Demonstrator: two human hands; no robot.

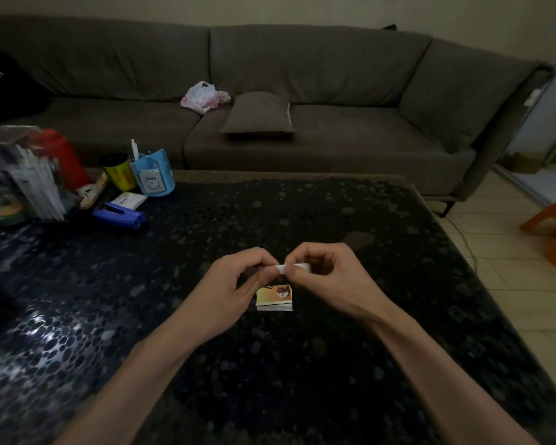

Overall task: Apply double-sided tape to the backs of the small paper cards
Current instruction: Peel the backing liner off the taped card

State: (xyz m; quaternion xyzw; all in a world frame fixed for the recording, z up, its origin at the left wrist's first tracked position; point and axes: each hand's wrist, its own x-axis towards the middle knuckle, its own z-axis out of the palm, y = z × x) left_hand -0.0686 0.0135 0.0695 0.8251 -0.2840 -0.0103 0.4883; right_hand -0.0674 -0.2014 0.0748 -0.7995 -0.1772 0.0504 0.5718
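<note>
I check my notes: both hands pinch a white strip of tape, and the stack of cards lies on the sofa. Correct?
No: the head view shows the stack of cards on the black table. The left hand and right hand do pinch the strip of tape.

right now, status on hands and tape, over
Left hand and right hand both pinch the white tape strip. Card stack lies just below on the table, picture side up. Nothing between strip and cards.
</note>
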